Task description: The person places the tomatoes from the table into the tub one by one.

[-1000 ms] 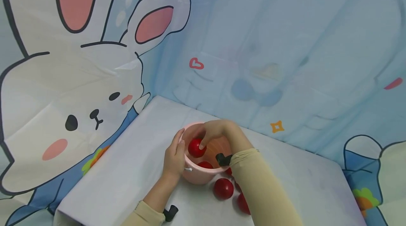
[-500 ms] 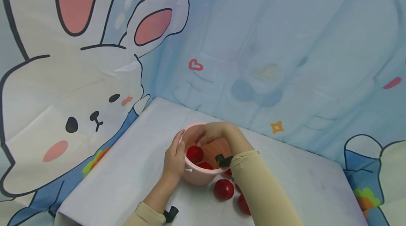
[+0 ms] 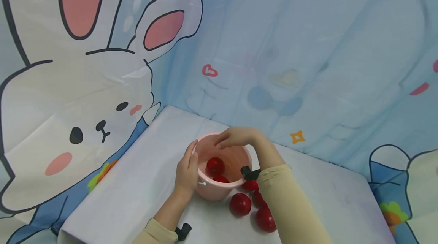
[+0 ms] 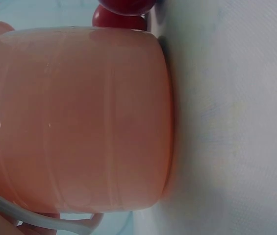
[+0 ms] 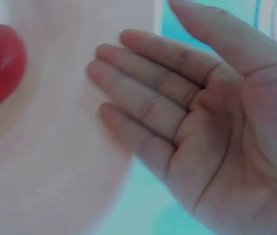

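Note:
A pink bucket (image 3: 213,194) stands upright on the white table. My left hand (image 3: 186,171) rests along its left outer wall, fingers fairly straight. In the left wrist view the bucket's wall (image 4: 79,117) fills much of the picture, with a pale handle (image 4: 45,220) across the lower left. Inside the bucket lie a tomato (image 3: 215,166) and a second tomato (image 3: 220,179), partly hidden by the rim. Over the bucket's far right rim hovers my right hand (image 3: 236,137). The right wrist view has its palm bare and fingers extended, apart from a tomato (image 5: 0,66) with a green stem.
Several red tomatoes (image 3: 240,204) lie on the table just right of the bucket, some partly behind my right sleeve (image 3: 291,202). Behind the table (image 3: 328,187) hangs a light blue cloth (image 3: 308,46) with a rabbit printed on it.
My right hand held a tomato within the bucket, let it go at the bottom and has risen toward the rim. The tomato settled slightly rightward. My left hand has stayed against the bucket.

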### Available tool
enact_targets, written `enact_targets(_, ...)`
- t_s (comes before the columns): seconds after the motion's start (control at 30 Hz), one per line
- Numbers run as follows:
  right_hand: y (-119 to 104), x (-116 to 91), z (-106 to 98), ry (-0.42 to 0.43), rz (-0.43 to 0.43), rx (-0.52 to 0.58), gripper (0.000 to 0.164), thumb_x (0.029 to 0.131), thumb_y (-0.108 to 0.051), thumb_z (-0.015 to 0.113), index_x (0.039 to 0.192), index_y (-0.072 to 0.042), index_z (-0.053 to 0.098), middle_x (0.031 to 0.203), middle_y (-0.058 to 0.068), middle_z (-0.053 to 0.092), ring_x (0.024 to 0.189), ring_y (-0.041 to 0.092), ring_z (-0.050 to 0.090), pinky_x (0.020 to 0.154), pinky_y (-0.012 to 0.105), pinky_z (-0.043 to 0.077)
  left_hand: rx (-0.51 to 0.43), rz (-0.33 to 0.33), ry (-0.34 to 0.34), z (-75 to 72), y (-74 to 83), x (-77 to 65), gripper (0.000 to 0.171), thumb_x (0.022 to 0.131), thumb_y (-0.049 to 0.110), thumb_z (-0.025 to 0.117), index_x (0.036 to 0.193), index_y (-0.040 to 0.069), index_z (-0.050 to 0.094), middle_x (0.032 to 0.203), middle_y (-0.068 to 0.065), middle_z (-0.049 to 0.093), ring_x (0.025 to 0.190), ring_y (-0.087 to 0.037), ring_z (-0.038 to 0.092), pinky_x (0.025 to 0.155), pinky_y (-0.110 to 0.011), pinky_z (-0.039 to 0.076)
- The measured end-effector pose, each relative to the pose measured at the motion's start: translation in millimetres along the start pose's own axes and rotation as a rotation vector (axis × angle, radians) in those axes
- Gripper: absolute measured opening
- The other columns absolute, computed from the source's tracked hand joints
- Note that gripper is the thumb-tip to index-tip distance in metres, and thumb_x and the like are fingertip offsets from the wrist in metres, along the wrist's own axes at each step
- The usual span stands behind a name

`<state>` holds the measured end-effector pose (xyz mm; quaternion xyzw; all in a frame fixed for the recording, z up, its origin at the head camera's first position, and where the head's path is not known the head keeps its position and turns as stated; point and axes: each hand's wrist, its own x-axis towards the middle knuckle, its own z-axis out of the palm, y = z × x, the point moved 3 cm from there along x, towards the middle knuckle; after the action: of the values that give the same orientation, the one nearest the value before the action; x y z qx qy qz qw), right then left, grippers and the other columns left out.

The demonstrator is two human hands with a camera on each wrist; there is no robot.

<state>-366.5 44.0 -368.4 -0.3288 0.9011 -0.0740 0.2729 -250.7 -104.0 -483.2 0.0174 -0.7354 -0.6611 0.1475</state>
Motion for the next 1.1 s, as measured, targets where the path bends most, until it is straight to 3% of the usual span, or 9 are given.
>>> enact_targets(0.07,3.3,-12.6,-7.4,0.063,-0.023,0.019,0.042,0.087,-0.049,0.053,0.123,-0.029,0.059,0.122,-0.013,0.057,0.12,0.013,0.048,0.101,0.041,0.041,0.022,0.016,0.013,-0.5,0.2,0.4,0.038,0.098,0.04,0.028,0.135,0.048,0.032,0.137,0.015,0.045,0.091,-0.021,0.063,0.069,-0.037,0.057)
enact_targets(0.13,8.1,-27.3,-13.2,0.137,-0.035,0.045,0.041,0.087,-0.051,0.052,0.122,-0.031,0.058,0.122,-0.014,0.057,0.12,0.013,0.049,0.1,0.042,0.042,0.04,0.035,0.023,-0.7,0.2,0.6,0.038,0.099,0.039,0.028,0.136,0.046,0.032,0.138,0.019,0.042,0.113,-0.013,0.054,0.082,-0.039,0.055)
enact_targets(0.2,15.1,-43.0,-16.4,0.216,-0.02,0.095,0.039,0.086,-0.051,0.054,0.121,-0.035,0.058,0.122,-0.016,0.056,0.12,0.012,0.049,0.099,0.043,0.043,0.054,0.047,0.034,-1.2,0.2,0.8,0.039,0.099,0.038,0.028,0.136,0.045,0.032,0.138,0.022,0.041,0.123,-0.01,0.047,0.091,-0.04,0.051)
enact_targets(0.43,50.4,-93.0,-4.3,0.403,0.041,0.25,0.048,0.084,-0.053,0.056,0.128,-0.036,0.05,0.128,-0.013,0.053,0.121,0.014,0.05,0.096,0.044,0.046,0.021,0.037,0.024,-2.7,-1.7,0.0,0.039,0.098,0.041,0.027,0.136,0.046,0.032,0.138,0.019,0.043,0.107,-0.02,0.058,0.063,-0.034,0.057)
enact_targets(0.5,63.8,-103.6,6.2,0.42,0.058,0.281,0.052,0.083,-0.056,0.055,0.13,-0.036,0.047,0.131,-0.012,0.051,0.123,0.015,0.048,0.097,0.045,0.045,0.018,0.032,0.021,-2.8,-1.8,-0.2,0.039,0.098,0.042,0.027,0.136,0.046,0.032,0.138,0.018,0.043,0.108,-0.02,0.057,0.059,-0.031,0.056)
enact_targets(0.6,84.9,-114.4,27.6,0.424,0.092,0.332,0.056,0.082,-0.057,0.055,0.133,-0.034,0.045,0.135,-0.011,0.048,0.127,0.018,0.045,0.098,0.047,0.043,-0.003,0.016,0.016,-2.5,-1.8,-0.7,0.038,0.098,0.041,0.027,0.135,0.047,0.033,0.137,0.015,0.046,0.087,-0.023,0.062,0.05,-0.032,0.054)
enact_targets(0.77,117.1,-117.2,72.5,0.41,0.159,0.42,0.059,0.08,-0.056,0.058,0.134,-0.036,0.042,0.139,-0.007,0.045,0.13,0.023,0.041,0.099,0.05,0.043,-0.014,0.012,0.014,-1.4,-0.8,-1.0,0.038,0.098,0.041,0.027,0.135,0.047,0.033,0.135,0.013,0.047,0.077,-0.024,0.061,0.045,-0.032,0.051)
enact_targets(1.0,141.3,-106.7,122.1,0.385,0.256,0.545,0.066,0.077,-0.053,0.064,0.136,-0.031,0.041,0.141,0.0,0.044,0.131,0.028,0.039,0.098,0.051,0.043,0.001,0.044,0.024,-0.4,1.0,-1.0,0.039,0.098,0.037,0.03,0.137,0.044,0.032,0.139,0.018,0.042,0.116,-0.023,0.053,0.068,-0.033,0.057)
enact_targets(1.1,145.1,-104.1,133.9,0.389,0.264,0.58,0.065,0.078,-0.046,0.066,0.136,-0.026,0.042,0.14,0.004,0.045,0.131,0.029,0.04,0.097,0.049,0.044,0.002,0.044,0.026,0.2,1.2,-1.1,0.039,0.098,0.037,0.031,0.137,0.045,0.032,0.139,0.019,0.042,0.119,-0.022,0.052,0.075,-0.037,0.057)
